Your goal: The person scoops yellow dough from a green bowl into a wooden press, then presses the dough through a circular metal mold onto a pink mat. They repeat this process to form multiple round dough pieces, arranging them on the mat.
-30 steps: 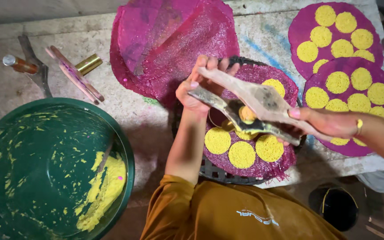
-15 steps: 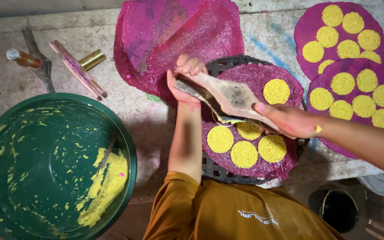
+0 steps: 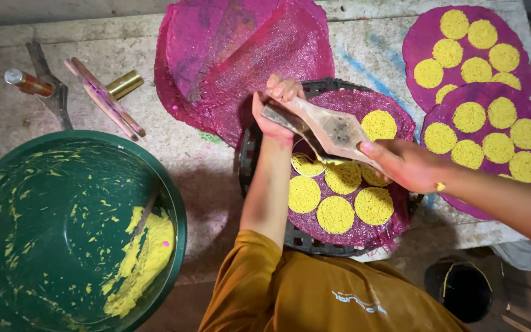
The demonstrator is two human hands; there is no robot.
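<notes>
Both the left hand [image 3: 275, 107] and right hand [image 3: 404, 165] grip the wooden press [image 3: 330, 129] above the purple mat [image 3: 394, 221], which bears six yellow noodle discs [image 3: 335, 213], with a seventh forming.

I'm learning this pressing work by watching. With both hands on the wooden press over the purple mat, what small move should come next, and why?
Probably shift the wooden press a little toward the bare patch of the purple mat near the top. The left hand and right hand hold it over a yellow noodle round that looks nearly full, and that side of the mat has only one round.
</notes>
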